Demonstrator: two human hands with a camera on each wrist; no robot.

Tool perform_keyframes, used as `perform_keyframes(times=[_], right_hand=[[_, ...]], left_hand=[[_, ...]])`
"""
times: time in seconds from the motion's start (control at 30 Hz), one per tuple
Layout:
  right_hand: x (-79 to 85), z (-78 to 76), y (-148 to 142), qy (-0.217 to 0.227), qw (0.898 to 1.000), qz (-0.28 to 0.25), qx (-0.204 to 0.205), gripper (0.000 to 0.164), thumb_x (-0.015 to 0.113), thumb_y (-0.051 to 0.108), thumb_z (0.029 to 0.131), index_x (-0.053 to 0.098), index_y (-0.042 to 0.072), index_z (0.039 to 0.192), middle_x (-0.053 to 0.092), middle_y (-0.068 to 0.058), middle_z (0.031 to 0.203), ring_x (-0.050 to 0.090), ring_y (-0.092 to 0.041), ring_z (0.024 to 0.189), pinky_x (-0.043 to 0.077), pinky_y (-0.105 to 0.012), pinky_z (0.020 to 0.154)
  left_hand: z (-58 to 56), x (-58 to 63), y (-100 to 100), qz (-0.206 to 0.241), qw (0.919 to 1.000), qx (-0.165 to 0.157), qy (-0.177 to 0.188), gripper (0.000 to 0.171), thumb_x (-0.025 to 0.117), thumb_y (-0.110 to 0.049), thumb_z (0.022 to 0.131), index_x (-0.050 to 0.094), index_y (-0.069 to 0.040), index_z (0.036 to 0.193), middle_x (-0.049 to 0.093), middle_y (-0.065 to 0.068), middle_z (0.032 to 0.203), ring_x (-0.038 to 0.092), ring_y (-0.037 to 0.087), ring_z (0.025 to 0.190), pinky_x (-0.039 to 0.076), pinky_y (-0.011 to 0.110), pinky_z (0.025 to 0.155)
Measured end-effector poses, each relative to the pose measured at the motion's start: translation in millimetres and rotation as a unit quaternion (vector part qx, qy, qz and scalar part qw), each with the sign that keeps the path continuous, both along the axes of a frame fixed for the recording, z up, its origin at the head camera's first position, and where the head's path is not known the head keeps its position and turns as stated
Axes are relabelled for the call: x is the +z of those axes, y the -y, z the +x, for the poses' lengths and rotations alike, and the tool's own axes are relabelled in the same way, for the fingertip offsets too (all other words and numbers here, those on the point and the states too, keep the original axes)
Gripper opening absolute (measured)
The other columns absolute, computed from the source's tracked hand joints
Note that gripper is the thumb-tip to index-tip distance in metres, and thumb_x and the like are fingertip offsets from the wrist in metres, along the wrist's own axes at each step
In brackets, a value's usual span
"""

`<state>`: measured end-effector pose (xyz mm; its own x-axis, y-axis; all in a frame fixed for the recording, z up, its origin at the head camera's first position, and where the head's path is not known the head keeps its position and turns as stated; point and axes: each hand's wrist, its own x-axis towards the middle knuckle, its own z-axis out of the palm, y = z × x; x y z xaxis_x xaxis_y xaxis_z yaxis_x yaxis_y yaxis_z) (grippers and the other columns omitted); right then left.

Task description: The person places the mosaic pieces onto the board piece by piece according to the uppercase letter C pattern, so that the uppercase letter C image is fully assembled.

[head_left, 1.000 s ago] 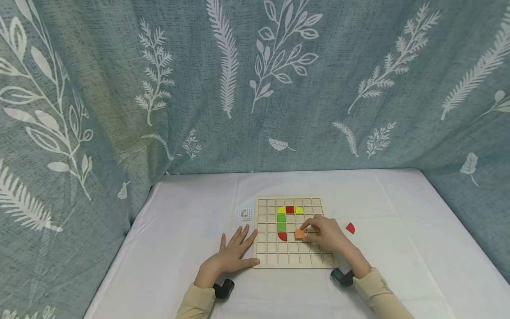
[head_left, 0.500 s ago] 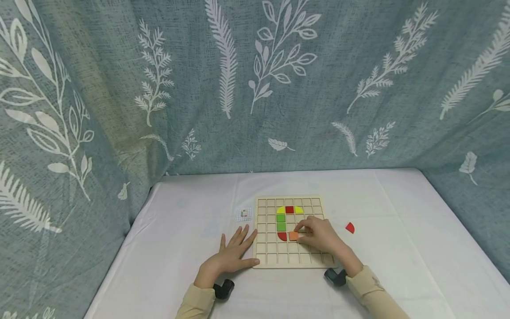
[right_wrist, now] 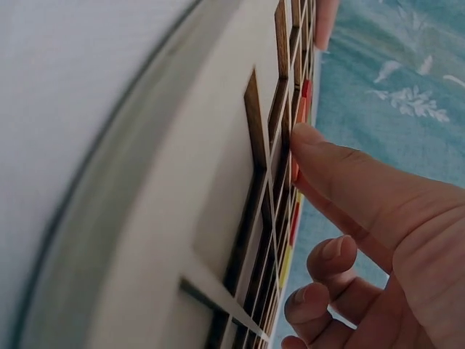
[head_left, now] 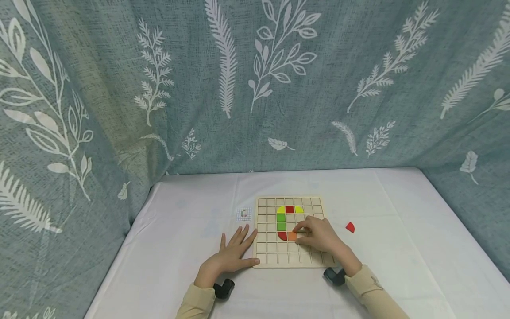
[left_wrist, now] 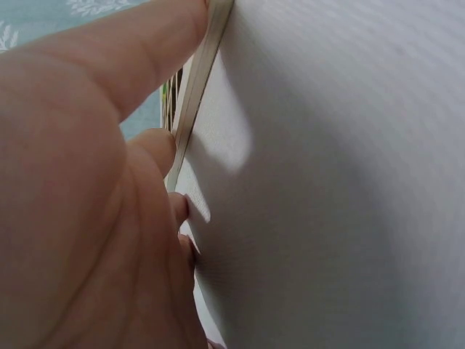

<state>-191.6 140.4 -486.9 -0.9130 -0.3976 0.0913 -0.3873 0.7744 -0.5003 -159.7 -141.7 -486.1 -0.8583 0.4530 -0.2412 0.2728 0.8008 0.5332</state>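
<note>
A wooden grid board [head_left: 275,259] lies on the white cloth. My right hand [head_left: 320,234] pinches an orange square tile [head_left: 292,236] by its right side with thumb and index finger; the tile sits level in a cell beside a red quarter-circle tile [head_left: 282,236]. In the right wrist view the thumb [right_wrist: 341,171] touches the orange tile's edge. My left hand [head_left: 229,257] lies flat with spread fingers, thumb and fingertips touching the board's left edge. Above stand two green square tiles [head_left: 281,222], yellow quarter-circles at either side [head_left: 299,210] and a red square tile [head_left: 289,209].
A small printed grid card [head_left: 244,214] lies left of the board. One loose red quarter-circle piece [head_left: 350,227] lies on the cloth to the right. A patterned teal curtain [head_left: 239,88] hangs behind the white table [head_left: 398,221].
My right hand has moved left with the orange tile, which has come down into the cell next to the red quarter-circle. My left hand has stayed in place.
</note>
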Motion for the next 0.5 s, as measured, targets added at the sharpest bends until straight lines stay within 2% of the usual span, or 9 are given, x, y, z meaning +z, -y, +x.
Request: perform_keyframes(times=[0.5], right_hand=[[0.2, 2.7, -10.9, -0.007, 1.000, -0.015, -0.006, 0.022, 0.078, 0.024, 0.073, 0.071, 0.024, 0.094, 0.048, 0.012, 0.071, 0.041, -0.005, 0.065, 0.029, -0.027, 0.066]], left_hand=[[0.6, 0.5, 0.2, 0.001, 1.0000, 0.000, 0.001, 0.081, 0.060, -0.051, 0.084, 0.024, -0.017, 0.148, 0.010, 0.013, 0.156, 0.002, 0.034, 0.143, -0.009, 0.065, 0.106]])
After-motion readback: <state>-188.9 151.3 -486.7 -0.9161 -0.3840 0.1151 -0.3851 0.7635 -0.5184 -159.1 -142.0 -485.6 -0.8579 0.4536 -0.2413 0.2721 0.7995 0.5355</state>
